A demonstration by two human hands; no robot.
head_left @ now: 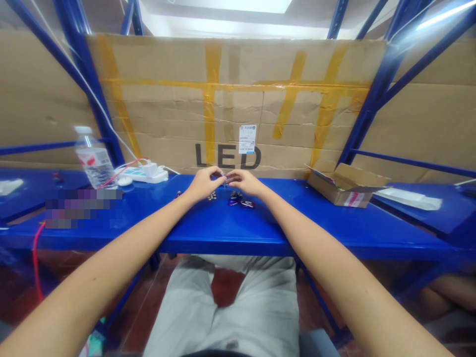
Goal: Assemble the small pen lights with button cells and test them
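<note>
My left hand and my right hand meet over the far part of the blue table, fingers pinched together. Between their fingertips is a small, shiny piece, mostly hidden and too small to name. Just below my left hand lie several tiny brass-coloured parts. Below my right hand sits a small pile of dark metal pieces, with purple, shiny, loop-shaped pieces at its near side. A small dark purplish item shows beside my left wrist.
On the blue table, an open cardboard box stands at right. A water bottle and a white power strip with cables are at left. A large cardboard panel marked LED rises behind, between blue posts. Another person's limb shows at lower right.
</note>
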